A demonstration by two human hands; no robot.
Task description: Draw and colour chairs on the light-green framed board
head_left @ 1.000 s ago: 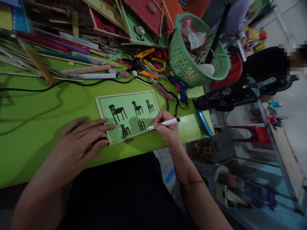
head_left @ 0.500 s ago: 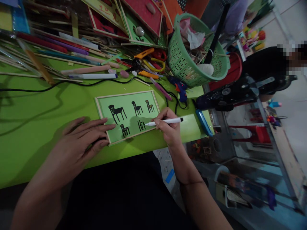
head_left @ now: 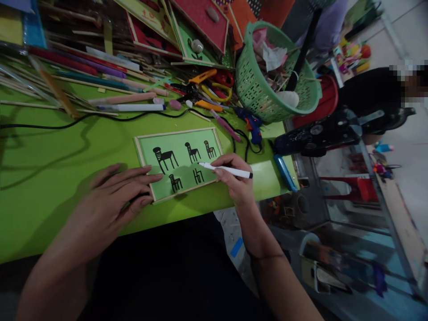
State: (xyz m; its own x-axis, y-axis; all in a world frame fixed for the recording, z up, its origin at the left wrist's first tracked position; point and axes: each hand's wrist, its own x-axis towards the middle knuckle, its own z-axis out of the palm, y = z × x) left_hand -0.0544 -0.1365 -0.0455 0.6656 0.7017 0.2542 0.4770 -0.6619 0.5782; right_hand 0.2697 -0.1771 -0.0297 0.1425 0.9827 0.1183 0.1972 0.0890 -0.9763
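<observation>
White marker (head_left: 240, 172) over a framed chair-drawing panel (head_left: 174, 140) at the table's (head_left: 110, 142) near edge.
Left hand (head_left: 112, 196), at the panel's eight o'clock, rests on its edge, fingers apart; right hand (head_left: 237, 180), at three, clamps the marker, tip beside the upper middle chair (head_left: 192, 154), contact unclear. Beyond lies a glue gun (head_left: 256, 133) at two o'clock, a green basket (head_left: 256, 91) past it.

Counter (head_left: 20, 223): lime-green, glossy, patch of reflected light toward the right. Floor (head_left: 409, 31): pale, tiled. Table (head_left: 399, 209): metal-framed, brownish top. Plastic stool (head_left: 369, 189): red, near the table. Lighting: dim.
</observation>
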